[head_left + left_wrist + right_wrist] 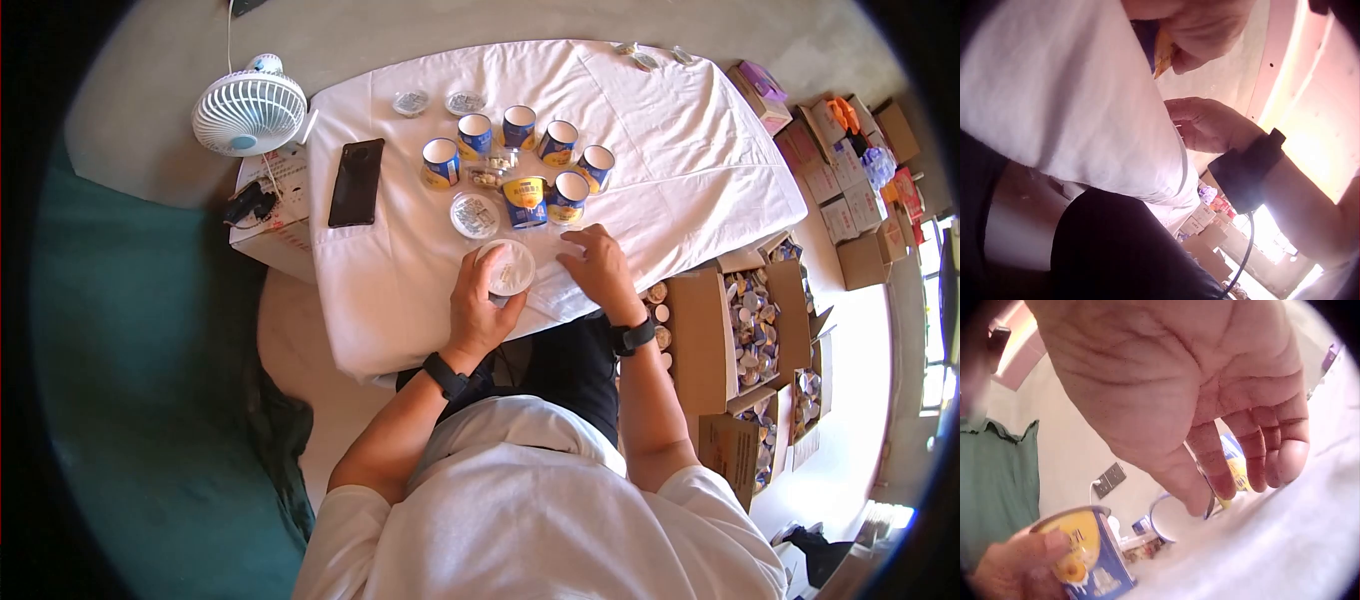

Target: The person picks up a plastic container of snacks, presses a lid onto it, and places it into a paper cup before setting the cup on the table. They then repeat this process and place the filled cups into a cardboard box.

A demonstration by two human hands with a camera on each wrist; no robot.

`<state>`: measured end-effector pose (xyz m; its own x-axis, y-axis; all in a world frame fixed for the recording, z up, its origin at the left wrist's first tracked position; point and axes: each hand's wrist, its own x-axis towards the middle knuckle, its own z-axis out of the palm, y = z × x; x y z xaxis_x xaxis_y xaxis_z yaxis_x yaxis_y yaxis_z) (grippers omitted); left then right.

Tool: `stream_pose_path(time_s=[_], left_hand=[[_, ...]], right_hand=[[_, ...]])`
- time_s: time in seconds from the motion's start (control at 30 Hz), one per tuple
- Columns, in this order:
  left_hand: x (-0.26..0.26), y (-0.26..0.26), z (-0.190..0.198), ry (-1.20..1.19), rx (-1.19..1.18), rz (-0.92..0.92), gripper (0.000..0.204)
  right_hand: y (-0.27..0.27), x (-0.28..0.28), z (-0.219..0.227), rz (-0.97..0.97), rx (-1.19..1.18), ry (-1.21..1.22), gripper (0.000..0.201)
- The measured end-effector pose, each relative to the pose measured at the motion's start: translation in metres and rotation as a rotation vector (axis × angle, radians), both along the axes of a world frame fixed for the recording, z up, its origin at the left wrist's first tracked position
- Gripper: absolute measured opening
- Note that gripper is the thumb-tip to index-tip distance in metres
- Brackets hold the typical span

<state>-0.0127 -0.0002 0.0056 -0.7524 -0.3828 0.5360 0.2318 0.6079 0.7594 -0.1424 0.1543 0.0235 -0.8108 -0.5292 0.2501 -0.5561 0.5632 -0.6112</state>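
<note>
My left hand (pixel 480 305) grips a blue-and-yellow paper cup (pixel 1094 556), its fingers and thumb around the side. From above, the cup's round top (pixel 512 268) looks pale and whitish. My right hand (pixel 603 270) hovers low over the white cloth to the right of that cup, fingers loosely bent, and no thing shows in its grasp. Just beyond its fingertips stand a blue-and-yellow cup (pixel 568 198) and another cup with its yellow label facing me (pixel 525 203). In the left wrist view, my left hand (pixel 1197 28) hides most of its cup.
Several more cups (pixel 519 127) form an arc around clear containers of food pieces (pixel 487 177). Clear round packs (pixel 473 215) lie nearby. A black phone (pixel 356 183) rests at left, beside a fan (pixel 250 110). Cartons full of cups (pixel 750 330) stand right of the table.
</note>
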Motion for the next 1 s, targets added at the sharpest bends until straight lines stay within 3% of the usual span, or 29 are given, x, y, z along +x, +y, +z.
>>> stream_pose_path(time_s=[0.2, 0.4, 0.5, 0.63, 0.73, 0.77, 0.83, 0.9, 1.0], left_hand=[[-0.001, -0.001, -0.002, 0.014, -0.008, -0.010, 0.056], [0.000, -0.001, 0.000, -0.007, -0.016, -0.015, 0.056], [0.000, 0.000, 0.001, -0.007, -0.009, -0.024, 0.058], [0.003, -0.001, 0.004, 0.020, -0.050, -0.024, 0.062], [0.005, -0.004, -0.001, 0.011, -0.062, -0.044, 0.066], [0.005, -0.004, -0.003, 0.033, -0.004, -0.048, 0.066], [0.005, -0.002, -0.004, 0.079, 0.113, -0.061, 0.067], [0.004, -0.002, -0.002, 0.087, 0.061, -0.059, 0.069], [0.006, -0.005, 0.004, 0.076, -0.039, -0.059, 0.071]], right_hand=[[-0.004, 0.007, -0.004, 0.008, 0.053, -0.003, 0.019], [0.000, 0.005, -0.010, -0.001, -0.287, -0.095, 0.015], [-0.004, 0.017, 0.006, -0.021, -0.516, -0.672, 0.017], [-0.012, 0.034, 0.035, 0.083, -0.614, -0.959, 0.019], [-0.021, 0.048, 0.035, 0.049, -0.520, -0.677, 0.019], [-0.025, 0.053, 0.034, 0.097, -0.465, -0.304, 0.014], [-0.029, 0.060, 0.037, 0.106, -0.278, -0.078, 0.009], [-0.031, 0.067, 0.043, 0.144, -0.173, 0.155, 0.005], [-0.032, 0.070, 0.042, 0.166, -0.124, 0.223, 0.006]])
